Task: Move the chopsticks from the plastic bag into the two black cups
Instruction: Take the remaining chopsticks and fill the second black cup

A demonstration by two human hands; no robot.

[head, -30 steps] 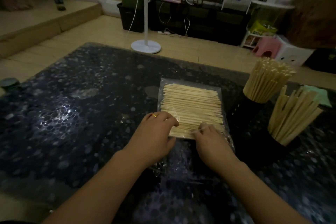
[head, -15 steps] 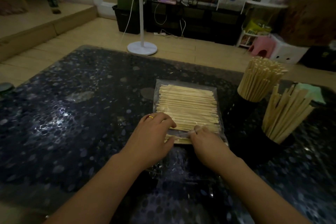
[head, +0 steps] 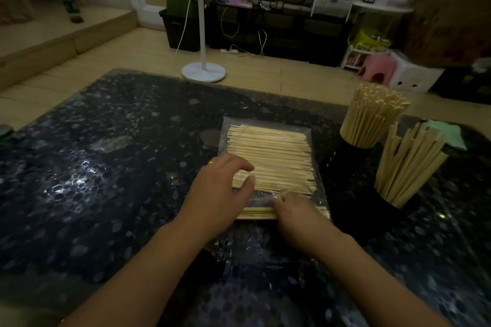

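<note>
A clear plastic bag (head: 317,188) lies flat on the middle of the dark table, holding a layer of pale wooden chopsticks (head: 271,151) that run left to right. My left hand (head: 220,194) grips the left ends of some chopsticks between thumb and fingers. My right hand (head: 297,216) pinches the plastic film at the bag's near edge and rests over a few chopsticks lying apart from the stack. To the right stand two black cups, the far one (head: 353,158) and the near one (head: 396,211), each packed with upright chopsticks.
A green cloth (head: 450,133) lies behind the near cup. The speckled dark table (head: 106,167) spreads wide on my left. Beyond its far edge, on the floor, are a white fan stand (head: 203,71) and a pink stool (head: 377,69).
A few near chopsticks have come apart from the stack and slid toward me under my right hand. My left thumb has closed onto the stack's left ends.
</note>
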